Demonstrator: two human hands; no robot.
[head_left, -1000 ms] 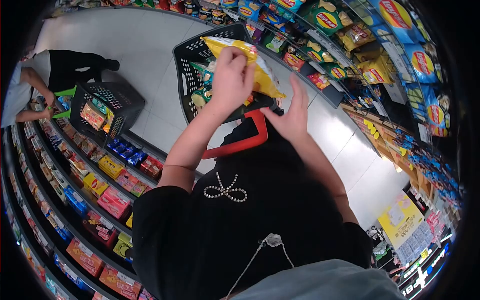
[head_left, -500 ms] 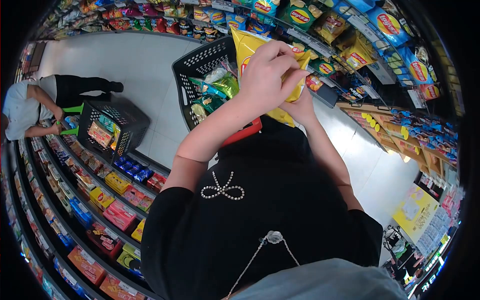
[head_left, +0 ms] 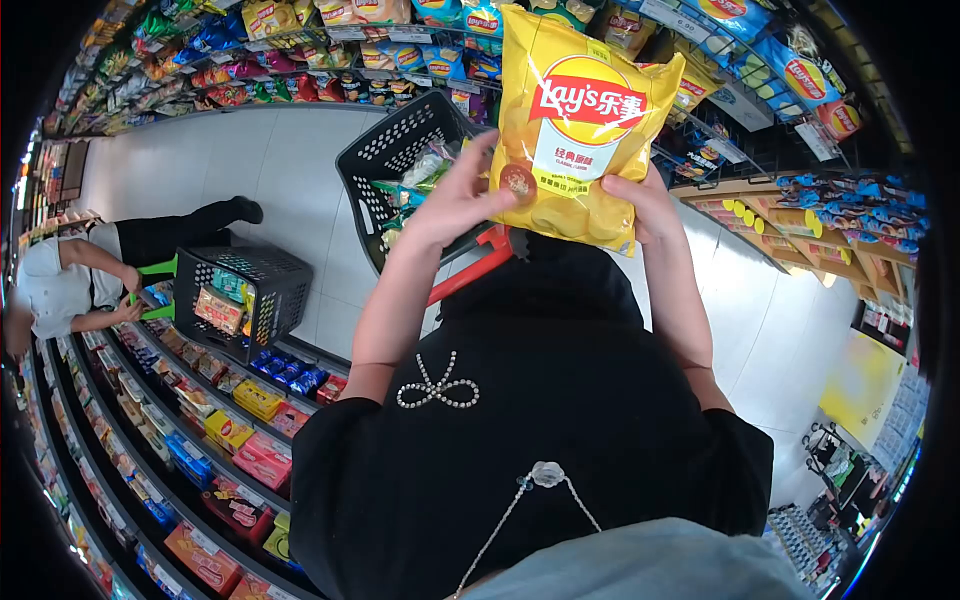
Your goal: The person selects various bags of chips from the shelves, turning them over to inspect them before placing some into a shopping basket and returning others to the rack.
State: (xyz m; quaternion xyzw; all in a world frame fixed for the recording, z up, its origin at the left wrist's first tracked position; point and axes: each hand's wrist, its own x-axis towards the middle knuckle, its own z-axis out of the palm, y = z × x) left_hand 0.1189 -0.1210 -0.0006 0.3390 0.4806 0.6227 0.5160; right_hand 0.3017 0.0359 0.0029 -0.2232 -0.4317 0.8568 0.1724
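A yellow bag of Lay's potato chips (head_left: 590,150) is held up in front of me with its printed front facing me. My right hand (head_left: 645,205) grips its lower right side, thumb on the front and fingers hidden behind. My left hand (head_left: 452,200) is at the lower left edge, thumb and fingers apart; it cannot be made out how firmly it touches the bag. Behind and left of my left hand is a black shopping basket (head_left: 360,165) holding several snack packets (head_left: 395,205). Its red handle (head_left: 470,265) reaches toward my body.
Shelves of chip bags (head_left: 400,60) curve across the top. Rows of boxed snacks (head_left: 265,458) line the lower left. At left, a person (head_left: 75,275) holds the green handle of another black basket (head_left: 290,290). Pale floor tiles (head_left: 320,225) lie between the shelves.
The chip bag has turned its front toward me and moved slightly right. My left hand has left the bag's top and come down to its left side. The other person's basket appears shifted slightly.
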